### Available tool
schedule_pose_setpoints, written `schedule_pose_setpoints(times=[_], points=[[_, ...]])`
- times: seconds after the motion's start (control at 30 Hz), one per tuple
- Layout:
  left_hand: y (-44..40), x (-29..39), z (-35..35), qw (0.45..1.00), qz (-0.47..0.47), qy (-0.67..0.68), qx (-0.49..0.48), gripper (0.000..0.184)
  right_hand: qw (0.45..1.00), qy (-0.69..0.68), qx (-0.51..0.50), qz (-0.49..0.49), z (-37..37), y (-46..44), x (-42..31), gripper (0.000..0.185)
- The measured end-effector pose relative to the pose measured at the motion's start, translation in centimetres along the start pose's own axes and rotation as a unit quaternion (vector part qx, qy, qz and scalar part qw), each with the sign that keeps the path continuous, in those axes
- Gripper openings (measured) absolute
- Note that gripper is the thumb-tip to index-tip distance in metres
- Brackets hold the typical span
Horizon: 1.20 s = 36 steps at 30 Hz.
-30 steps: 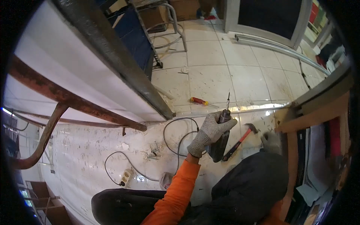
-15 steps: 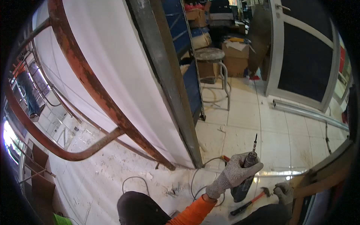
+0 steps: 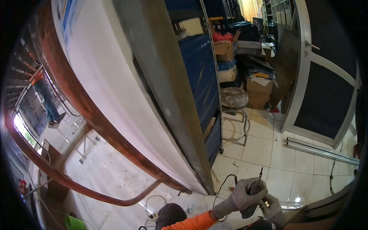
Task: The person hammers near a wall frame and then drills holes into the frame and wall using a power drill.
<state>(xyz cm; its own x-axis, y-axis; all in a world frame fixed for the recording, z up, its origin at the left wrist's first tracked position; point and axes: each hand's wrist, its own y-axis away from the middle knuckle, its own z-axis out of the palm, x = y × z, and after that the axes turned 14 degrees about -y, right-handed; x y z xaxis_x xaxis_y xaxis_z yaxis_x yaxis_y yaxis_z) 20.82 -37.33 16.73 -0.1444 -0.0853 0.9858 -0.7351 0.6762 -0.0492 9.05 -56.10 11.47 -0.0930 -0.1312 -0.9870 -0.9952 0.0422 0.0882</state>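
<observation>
My left hand (image 3: pixel 245 195), in a grey knit glove with an orange sleeve, is wrapped around a dark power drill (image 3: pixel 250 211). The bit (image 3: pixel 261 172) points upward from the chuck. Most of the drill body is covered by the glove. My right hand (image 3: pixel 274 212), also gloved, is right beside the drill with its fingers curled together. A small pale spot shows at those fingertips, too small to name. Whether the right fingers touch the drill is unclear.
A rusty tubular frame (image 3: pixel 96 119) curves across the left, beside a white panel and metal post (image 3: pixel 172 96). A stool (image 3: pixel 234 98), boxes (image 3: pixel 258 92), a door (image 3: pixel 324 76) and metal profiles (image 3: pixel 320 150) stand or lie beyond. A person (image 3: pixel 46 96) stands at far left.
My right hand has risen from near the hammer on the floor to beside the drill. The drill has come lower in view as the camera tilted up. The hammer is no longer visible.
</observation>
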Motion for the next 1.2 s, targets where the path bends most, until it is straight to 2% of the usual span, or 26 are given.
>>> schedule_pose_setpoints(times=[0.03, 0.13, 0.2, 0.27, 0.33, 0.37, 0.47, 0.5, 0.6, 0.63, 0.73, 0.77, 0.87, 0.9, 1.0, 1.03, 1.1, 1.13, 1.17, 1.2], points=[[0.6, 1.4, -0.5, 1.000, 0.001, -0.011, 0.010, 0.020, 0.999, -0.043, -0.010, -0.026, 0.7, 0.1, -1.0, 0.031], [2.8, 7.4, -2.2, 0.999, -0.034, -0.030, 0.024, 0.020, 0.996, -0.032, -0.059, 0.059, 0.8, 1.8, -7.1, 0.032], [4.5, 10.9, -3.3, 0.996, -0.075, -0.032, 0.018, 0.019, 0.992, 0.044, -0.117, 0.000, 1.0, 4.1, -6.3, 0.066], [6.4, 12.4, -3.4, 0.995, -0.085, -0.024, 0.043, 0.018, 0.994, 0.010, -0.097, -0.051, 3.3, 6.6, -8.8, 0.060], [7.9, 15.8, -3.4, 0.990, -0.125, -0.011, 0.066, 0.019, 0.993, -0.033, -0.113, 0.013, 4.5, 8.4, -12.1, 0.060], [8.5, 17.9, -3.5, 0.989, -0.117, -0.034, 0.081, 0.022, 0.990, -0.055, -0.122, 0.044, 4.8, 9.2, -13.9, 0.060], [10.7, 26.0, -4.2, 0.979, -0.182, -0.044, 0.079, 0.022, 0.985, 0.016, -0.164, -0.047, 4.9, 11.5, -20.0, 0.059], [11.4, 28.1, -4.0, 0.981, -0.156, -0.050, 0.107, 0.032, 0.981, 0.026, -0.189, -0.020, 4.6, 12.1, -22.3, 0.071], [12.4, 35.4, -4.1, 0.980, -0.160, -0.035, 0.115, 0.030, 0.981, 0.000, -0.176, -0.074, 3.0, 13.6, -30.6, 0.076], [12.5, 39.9, -4.3, 0.978, -0.156, -0.026, 0.134, 0.027, 0.981, -0.009, -0.172, -0.094, 2.8, 14.3, -33.9, 0.078], [12.6, 49.5, -4.6, 0.977, -0.104, 0.064, 0.172, 0.024, 0.974, -0.033, -0.160, -0.155, 2.8, 15.8, -43.0, 0.084], [12.5, 55.0, -5.1, 0.973, -0.097, 0.012, 0.207, 0.021, 0.959, -0.164, -0.191, -0.128, 2.7, 15.9, -45.8, 0.062], [12.4, 63.3, -6.1, 0.976, -0.088, 0.077, 0.186, 0.018, 0.966, 0.031, -0.172, -0.193, 2.1, 16.0, -50.0, 0.074], [12.2, 66.7, -6.2, 0.974, -0.052, 0.056, 0.212, 0.017, 0.958, 0.096, -0.163, -0.214, 2.1, 15.4, -50.7, 0.079], [12.0, 74.1, -6.9, 0.969, 0.023, 0.088, 0.230, 0.016, 0.908, 0.287, -0.133, -0.273, 1.5, 13.3, -53.1, 0.094], [12.1, 76.6, -7.4, 0.968, 0.043, 0.094, 0.231, 0.019, 0.871, 0.357, -0.117, -0.318, 1.1, 12.2, -54.6, 0.104], [12.1, 81.2, -8.4, 0.965, 0.075, 0.102, 0.228, 0.025, 0.857, 0.380, -0.064, -0.342, 0.6, 13.5, -67.0, 0.081], [12.0, 83.3, -9.1, 0.965, 0.089, 0.108, 0.223, 0.027, 0.851, 0.387, -0.035, -0.354, 0.7, 14.3, -70.9, 0.069], [11.9, 85.3, -9.7, 0.964, 0.102, 0.112, 0.216, 0.029, 0.904, 0.276, -0.071, -0.319, -0.2, 13.5, -70.7, 0.089], [11.7, 87.0, -10.3, 0.964, 0.115, 0.116, 0.208, 0.032, 0.910, 0.178, -0.049, -0.372, 0.5, 13.6, -73.2, 0.081]])
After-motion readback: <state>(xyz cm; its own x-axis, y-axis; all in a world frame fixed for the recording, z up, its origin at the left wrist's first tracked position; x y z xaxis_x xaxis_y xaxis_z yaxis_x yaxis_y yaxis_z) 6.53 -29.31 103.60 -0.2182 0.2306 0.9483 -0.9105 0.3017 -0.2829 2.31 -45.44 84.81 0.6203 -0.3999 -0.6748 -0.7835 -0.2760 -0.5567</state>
